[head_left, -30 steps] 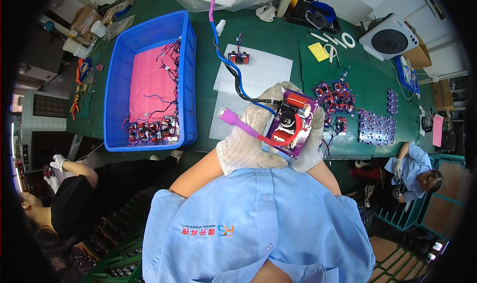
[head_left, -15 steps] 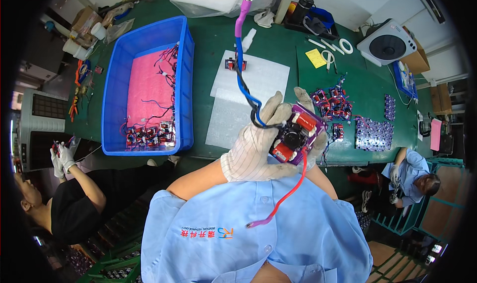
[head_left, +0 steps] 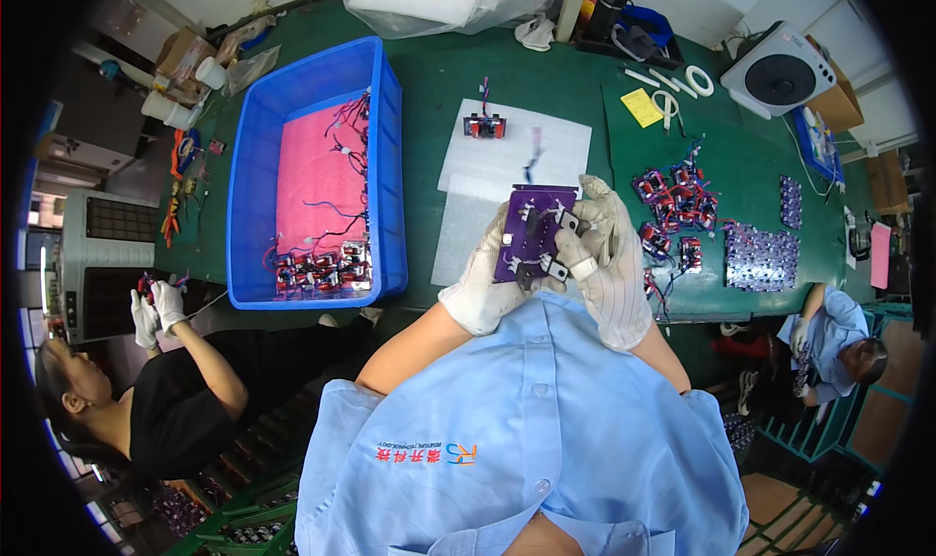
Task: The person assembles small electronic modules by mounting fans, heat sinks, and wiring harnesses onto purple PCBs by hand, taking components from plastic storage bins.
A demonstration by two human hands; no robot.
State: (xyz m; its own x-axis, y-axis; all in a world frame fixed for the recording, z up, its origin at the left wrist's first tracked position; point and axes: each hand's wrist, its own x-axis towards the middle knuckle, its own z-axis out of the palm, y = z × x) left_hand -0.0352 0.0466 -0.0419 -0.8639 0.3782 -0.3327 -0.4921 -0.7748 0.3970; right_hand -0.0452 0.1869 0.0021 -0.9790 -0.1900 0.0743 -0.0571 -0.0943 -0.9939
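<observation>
A purple circuit board is held upright between my two gloved hands, in front of my chest. Its underside with solder points and wire ends faces me. My left hand is closed around its left edge. On the right edge, my right hand grips it, thumb and fingers near two small metal tabs. A blurred blue wire with a pink end sticks out beyond the board. The board's component side is hidden. Further off, another assembled circuit board with red parts stands on a white foam sheet.
A blue bin with wired boards on pink foam stands left. Right of my hands lie a heap of wired boards and a purple board panel. A fan-like box is at back right. Co-workers sit at both sides.
The board has been turned over, from its component side with red parts to its underside. The red wire no longer shows. My right hand has come round to the board's near side.
</observation>
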